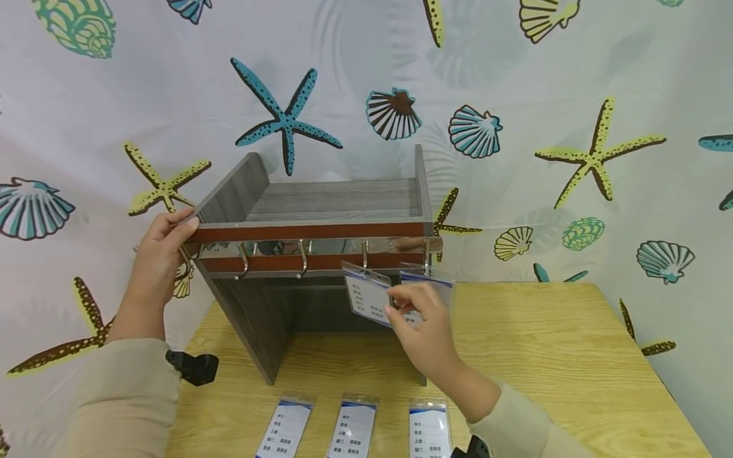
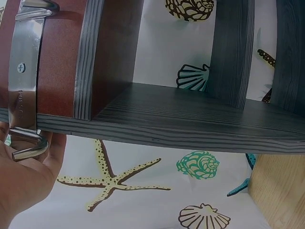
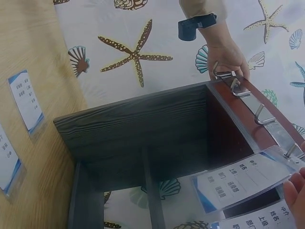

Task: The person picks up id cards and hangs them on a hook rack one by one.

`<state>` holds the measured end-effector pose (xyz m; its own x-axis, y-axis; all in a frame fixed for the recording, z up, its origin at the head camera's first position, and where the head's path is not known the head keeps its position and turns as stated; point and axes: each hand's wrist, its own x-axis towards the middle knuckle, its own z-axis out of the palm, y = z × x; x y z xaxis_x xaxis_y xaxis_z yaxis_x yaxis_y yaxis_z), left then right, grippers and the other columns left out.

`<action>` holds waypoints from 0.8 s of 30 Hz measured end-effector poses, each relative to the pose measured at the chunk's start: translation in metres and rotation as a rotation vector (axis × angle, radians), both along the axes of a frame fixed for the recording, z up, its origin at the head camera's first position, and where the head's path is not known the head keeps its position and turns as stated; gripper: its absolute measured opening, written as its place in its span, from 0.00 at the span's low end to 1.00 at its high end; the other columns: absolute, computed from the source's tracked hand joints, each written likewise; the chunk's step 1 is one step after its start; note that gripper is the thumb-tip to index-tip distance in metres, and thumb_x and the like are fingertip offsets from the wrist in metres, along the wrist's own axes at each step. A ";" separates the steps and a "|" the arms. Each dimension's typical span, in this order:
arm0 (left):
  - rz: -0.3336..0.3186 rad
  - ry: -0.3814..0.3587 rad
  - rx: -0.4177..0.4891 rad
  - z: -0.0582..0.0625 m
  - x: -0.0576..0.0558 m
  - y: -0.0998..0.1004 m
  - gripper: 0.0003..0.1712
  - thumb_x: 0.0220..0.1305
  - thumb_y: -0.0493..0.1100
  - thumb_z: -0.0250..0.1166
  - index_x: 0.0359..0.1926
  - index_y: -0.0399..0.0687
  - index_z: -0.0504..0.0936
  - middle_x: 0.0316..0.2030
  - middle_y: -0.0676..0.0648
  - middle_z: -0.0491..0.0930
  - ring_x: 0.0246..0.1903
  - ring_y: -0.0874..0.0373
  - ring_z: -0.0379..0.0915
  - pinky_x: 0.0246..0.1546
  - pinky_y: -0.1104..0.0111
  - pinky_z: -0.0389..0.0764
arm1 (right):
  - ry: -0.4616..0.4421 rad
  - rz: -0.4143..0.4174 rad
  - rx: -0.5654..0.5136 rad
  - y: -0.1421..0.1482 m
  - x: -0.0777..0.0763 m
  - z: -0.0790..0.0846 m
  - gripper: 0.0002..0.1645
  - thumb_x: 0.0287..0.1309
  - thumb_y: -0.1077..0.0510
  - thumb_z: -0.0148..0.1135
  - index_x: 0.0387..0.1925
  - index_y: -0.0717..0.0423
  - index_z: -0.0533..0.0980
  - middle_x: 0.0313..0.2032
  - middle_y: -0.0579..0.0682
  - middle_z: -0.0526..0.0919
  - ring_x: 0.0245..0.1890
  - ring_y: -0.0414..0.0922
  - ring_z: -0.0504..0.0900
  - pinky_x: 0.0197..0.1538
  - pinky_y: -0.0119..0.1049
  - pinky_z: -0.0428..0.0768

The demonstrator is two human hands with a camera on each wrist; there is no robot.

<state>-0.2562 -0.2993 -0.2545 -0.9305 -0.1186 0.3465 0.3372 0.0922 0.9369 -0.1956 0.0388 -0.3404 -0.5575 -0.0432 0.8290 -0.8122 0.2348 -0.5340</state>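
Note:
A grey wooden shelf rack (image 1: 338, 197) has a red-brown front rail carrying a metal strip of hooks (image 1: 303, 259). My left hand (image 1: 154, 261) grips the rack's upper left corner, with its fingers behind the board in the left wrist view. My right hand (image 1: 426, 334) pinches the right edge of a clear-sleeved name badge (image 1: 366, 294) between thumb and index finger. The badge tilts, its top edge right at a hook's tip. A second name badge (image 1: 442, 289) hangs from the rightmost hook, partly hidden behind my right hand.
Several badges lie in a row on the wood-grain table (image 1: 515, 356) before the rack: a left one (image 1: 284, 429), a middle one (image 1: 353, 429) and a right one (image 1: 429, 432). Behind stands a white cloth (image 1: 355, 38) printed with starfish and shells.

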 end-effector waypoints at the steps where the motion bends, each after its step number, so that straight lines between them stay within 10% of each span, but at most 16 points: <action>1: -0.001 0.003 0.004 0.000 0.000 0.000 0.18 0.60 0.47 0.54 0.52 0.51 0.68 0.39 0.57 0.69 0.37 0.68 0.67 0.34 0.79 0.64 | -0.005 0.003 -0.002 0.001 0.001 -0.001 0.15 0.41 0.75 0.61 0.35 0.65 0.74 0.32 0.55 0.72 0.30 0.48 0.71 0.32 0.35 0.74; 24: -0.011 0.010 0.043 0.000 0.000 0.001 0.15 0.59 0.46 0.55 0.48 0.53 0.69 0.39 0.56 0.69 0.37 0.68 0.67 0.34 0.78 0.65 | -0.347 0.087 0.003 0.019 0.022 -0.043 0.10 0.44 0.70 0.61 0.32 0.60 0.75 0.30 0.46 0.73 0.30 0.41 0.72 0.33 0.31 0.74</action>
<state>-0.2567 -0.2987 -0.2548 -0.9283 -0.1230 0.3510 0.3476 0.0483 0.9364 -0.1738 0.0577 -0.3831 -0.7999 -0.1053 0.5908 -0.5997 0.1743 -0.7810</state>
